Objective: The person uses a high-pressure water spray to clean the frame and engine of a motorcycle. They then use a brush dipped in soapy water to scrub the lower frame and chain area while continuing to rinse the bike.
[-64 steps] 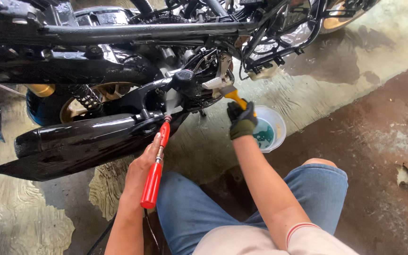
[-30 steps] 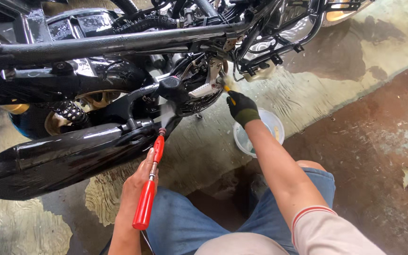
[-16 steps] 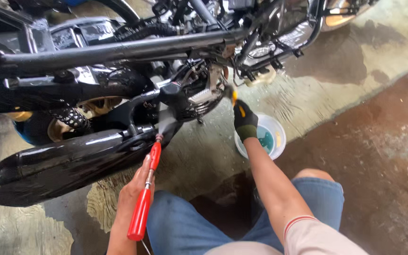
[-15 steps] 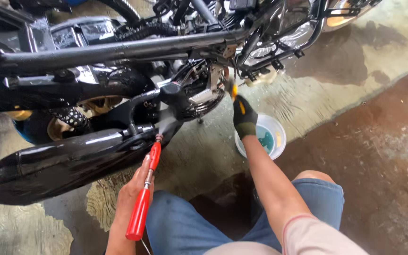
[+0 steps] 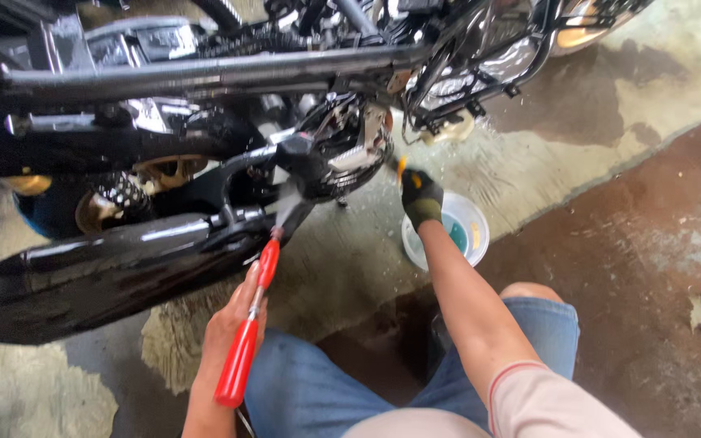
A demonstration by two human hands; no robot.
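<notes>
My left hand [image 5: 233,332] grips a long tool with a red handle [image 5: 245,345], whose tip points up at the lower side of a black motorcycle [image 5: 204,81] near its footrest. My right hand [image 5: 421,197] wears a dark glove with yellow marks and holds a small orange-yellow brush [image 5: 401,168] beside the chrome engine cover [image 5: 342,146]. A white bowl of blue-green liquid [image 5: 458,231] sits on the floor just behind my right wrist. My knees in blue denim shorts fill the bottom of the view.
The black exhaust pipe [image 5: 99,272] runs low across the left. The rear wheel and chain [image 5: 115,199] sit behind it. Wet concrete lies under the bike, and reddish-brown floor [image 5: 651,243] stretches to the right.
My right hand has shifted slightly along the engine cover with the brush. My left hand keeps the red-handled tool in nearly the same place. The view has drifted a little.
</notes>
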